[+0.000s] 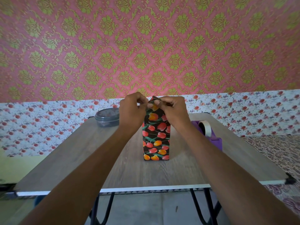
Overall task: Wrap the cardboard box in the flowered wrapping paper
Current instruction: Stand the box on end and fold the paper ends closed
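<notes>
Both hands, left hand (132, 109) and right hand (172, 109), pinch flowered wrapping paper (156, 135) at top of upright box; tape dispenser (209, 132) right of right hand, on bench (81, 151).

The tabletop (65, 151) has open surface along its near edge, left and right of the forearms. The wrapped box (155, 140) stands upright at the centre and blocks any straight pass across the middle. A lidded container (107, 117) occupies the far left. A tape dispenser (209, 133) occupies the far right, just beside the right forearm. The left hand (132, 109) and right hand (174, 111) pinch the box's top fold, closing access from above.
</notes>
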{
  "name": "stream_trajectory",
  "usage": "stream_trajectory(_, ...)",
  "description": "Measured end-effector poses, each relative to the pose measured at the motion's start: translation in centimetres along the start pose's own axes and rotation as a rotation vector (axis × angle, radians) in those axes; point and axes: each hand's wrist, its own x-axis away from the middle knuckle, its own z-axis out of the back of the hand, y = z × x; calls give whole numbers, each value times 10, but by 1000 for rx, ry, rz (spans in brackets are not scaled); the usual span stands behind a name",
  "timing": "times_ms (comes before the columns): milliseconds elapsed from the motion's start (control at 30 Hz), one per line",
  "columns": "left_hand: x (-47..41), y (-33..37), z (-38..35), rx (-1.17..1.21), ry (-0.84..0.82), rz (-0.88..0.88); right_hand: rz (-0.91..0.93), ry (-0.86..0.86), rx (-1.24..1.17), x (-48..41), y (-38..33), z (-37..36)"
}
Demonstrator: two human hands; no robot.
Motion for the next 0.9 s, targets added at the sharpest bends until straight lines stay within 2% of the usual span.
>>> stream_trajectory(167,-1,0,-1,92,52,113,-40,-42,-43,-5,-4,3)
stream_trajectory(367,0,-3,5,204,9,11,-40,-21,-136,-4,2,6)
stream_trajectory(467,-4,-5,7,224,5,34,-72,-25,-175,-2,4,7)
stream_trajectory(633,-21,-8,12,153,-112,84,-107,-41,-213,-2,5,6)
stream_trajectory(767,-33,-7,21,266,-317,156,-133,-23,-244,-3,6,7)
stream_trajectory(900,-35,-10,26,342,-396,112,-128,6,-249,-4,7,8)
